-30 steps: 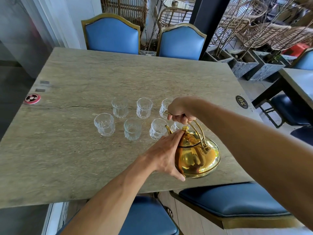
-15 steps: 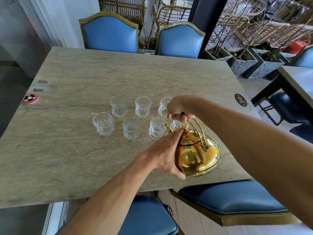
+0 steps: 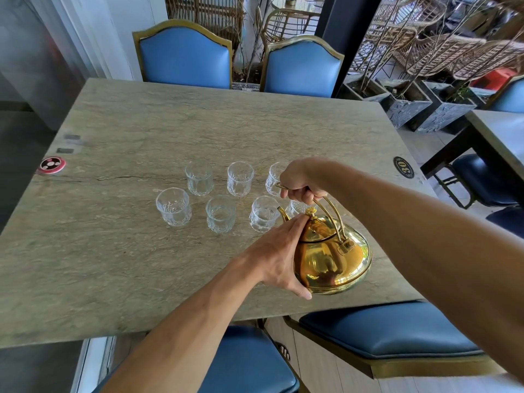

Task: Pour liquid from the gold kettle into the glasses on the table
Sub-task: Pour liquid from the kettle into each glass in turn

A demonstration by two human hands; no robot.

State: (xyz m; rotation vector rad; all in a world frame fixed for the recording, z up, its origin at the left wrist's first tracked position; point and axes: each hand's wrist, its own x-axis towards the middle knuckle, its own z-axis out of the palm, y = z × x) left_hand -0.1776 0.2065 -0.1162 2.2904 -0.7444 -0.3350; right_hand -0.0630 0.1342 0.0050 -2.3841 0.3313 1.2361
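The gold kettle [image 3: 331,256] is tilted forward over the table's near right part, its spout pointing at the glasses. My right hand [image 3: 302,180] grips the kettle's wire handle from above. My left hand [image 3: 279,256] lies flat against the kettle's left side, fingertips touching the lid by its knob, thumb under the body. Several clear cut glasses stand in two rows on the stone table [image 3: 141,251]: the front row starts with one glass [image 3: 173,206], another [image 3: 220,213] and a third [image 3: 264,213]. A further glass [image 3: 296,207] sits just beyond the spout, partly hidden.
A red round button [image 3: 52,165] lies at the table's left edge, a black number plaque [image 3: 404,167] at the right. Blue chairs stand at the far side [image 3: 185,56] and near side [image 3: 388,330]. A second table [image 3: 499,134] is on the right.
The kettle has tipped a little further forward toward the glasses; both hands keep their places on it.
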